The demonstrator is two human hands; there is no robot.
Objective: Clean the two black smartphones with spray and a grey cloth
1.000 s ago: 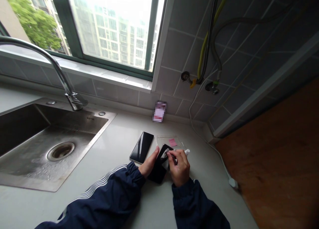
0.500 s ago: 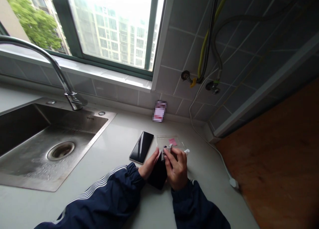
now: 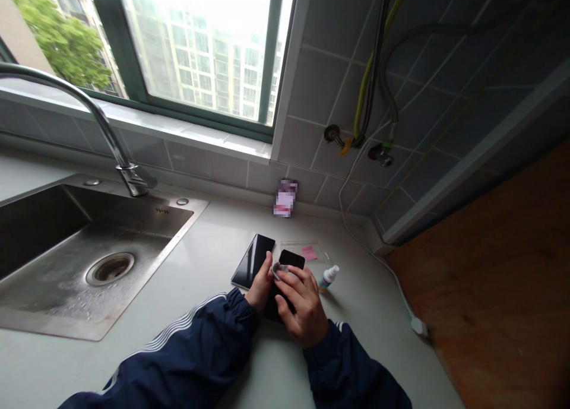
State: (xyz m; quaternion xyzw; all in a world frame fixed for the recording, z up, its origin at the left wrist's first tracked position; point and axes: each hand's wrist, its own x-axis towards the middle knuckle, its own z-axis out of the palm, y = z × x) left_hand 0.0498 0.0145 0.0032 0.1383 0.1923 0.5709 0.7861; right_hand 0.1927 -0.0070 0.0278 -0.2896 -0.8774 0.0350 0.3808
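Note:
A black phone (image 3: 290, 260) lies on the pale counter (image 3: 214, 254), mostly covered by my hands. My left hand (image 3: 260, 287) grips its left edge, thumb up along the side. My right hand (image 3: 298, 299) presses a small whitish cloth (image 3: 279, 270) onto the phone's upper left part, fingers bent over it. A second black phone (image 3: 252, 259) lies flat just to the left, touching my left fingertips. A small white spray bottle (image 3: 328, 276) stands right of my right hand.
A clear bag with a pink tag (image 3: 309, 253) lies behind the phones. A steel sink (image 3: 27, 219) with a curved tap (image 3: 104, 130) fills the left. A white cable (image 3: 383, 266) runs to a plug (image 3: 418, 326) by the wooden board (image 3: 494, 278) on the right.
My right hand has slid with the cloth from the phone's right side to its upper left. The spray bottle, earlier hidden behind that hand, now shows. My left hand shifted slightly left.

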